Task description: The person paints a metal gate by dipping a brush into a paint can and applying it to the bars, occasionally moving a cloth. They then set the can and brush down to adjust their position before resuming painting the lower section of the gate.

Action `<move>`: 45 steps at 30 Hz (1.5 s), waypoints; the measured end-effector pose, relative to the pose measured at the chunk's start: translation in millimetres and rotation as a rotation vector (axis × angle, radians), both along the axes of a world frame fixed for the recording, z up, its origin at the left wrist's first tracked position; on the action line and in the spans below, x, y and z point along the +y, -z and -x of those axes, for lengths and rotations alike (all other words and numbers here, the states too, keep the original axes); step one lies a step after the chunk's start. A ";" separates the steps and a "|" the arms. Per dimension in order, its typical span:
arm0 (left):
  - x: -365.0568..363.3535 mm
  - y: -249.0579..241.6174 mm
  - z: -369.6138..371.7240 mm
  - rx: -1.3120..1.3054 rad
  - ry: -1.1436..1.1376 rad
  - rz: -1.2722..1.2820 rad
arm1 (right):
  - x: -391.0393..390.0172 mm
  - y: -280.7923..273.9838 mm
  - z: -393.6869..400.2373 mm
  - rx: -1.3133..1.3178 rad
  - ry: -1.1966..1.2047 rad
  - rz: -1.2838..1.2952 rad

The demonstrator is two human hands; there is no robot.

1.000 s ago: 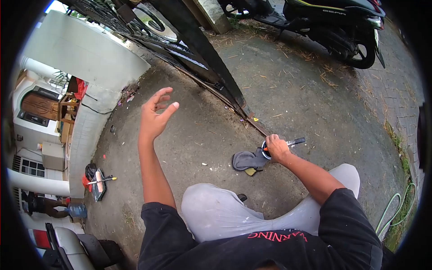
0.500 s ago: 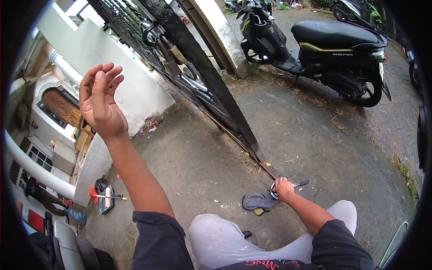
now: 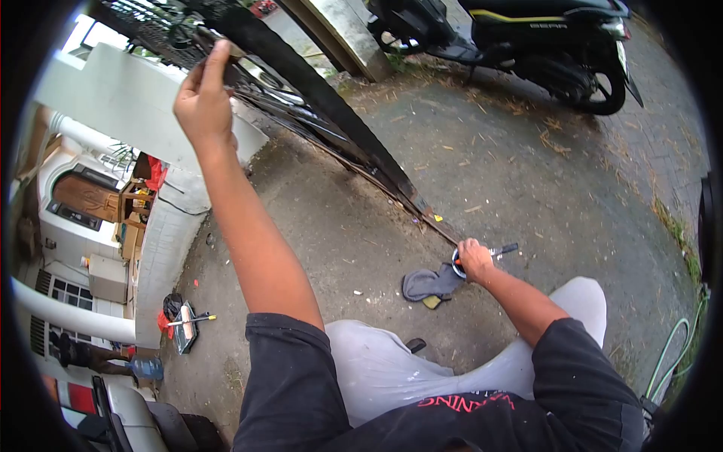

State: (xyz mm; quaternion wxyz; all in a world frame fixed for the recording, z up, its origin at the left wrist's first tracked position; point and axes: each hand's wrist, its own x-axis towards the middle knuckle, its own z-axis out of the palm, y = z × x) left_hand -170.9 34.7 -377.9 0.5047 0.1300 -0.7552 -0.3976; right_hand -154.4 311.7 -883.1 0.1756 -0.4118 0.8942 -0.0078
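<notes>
My left hand (image 3: pixel 207 109) is raised at the black metal gate (image 3: pixel 331 113), its fingers closed at the gate's latch (image 3: pixel 235 64); the fingertips are partly hidden. Low on the right, my right hand (image 3: pixel 474 260) grips a small paint can (image 3: pixel 456 264) near the foot of the gate. A paintbrush (image 3: pixel 506 248) lies across the can, its dark end sticking out to the right of my hand. Beside the can a crumpled grey cloth (image 3: pixel 429 285) rests on the concrete.
A black scooter (image 3: pixel 542 64) stands beyond the gate. On the left floor lies a paint tray (image 3: pixel 184 331) with a roller (image 3: pixel 186 320), near a blue water jug (image 3: pixel 147 368). A green hose (image 3: pixel 670 361) curls at the right. A white wall (image 3: pixel 113 98) stands behind the gate.
My left hand has gone from open in the air to closed at the gate latch. My right hand keeps hold of the can. The view has tilted downward.
</notes>
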 end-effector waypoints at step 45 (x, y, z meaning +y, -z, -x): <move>7.2 59.0 -2.5 0.205 0.241 0.319 | 3.6 -27.3 43.0 -0.256 0.346 0.049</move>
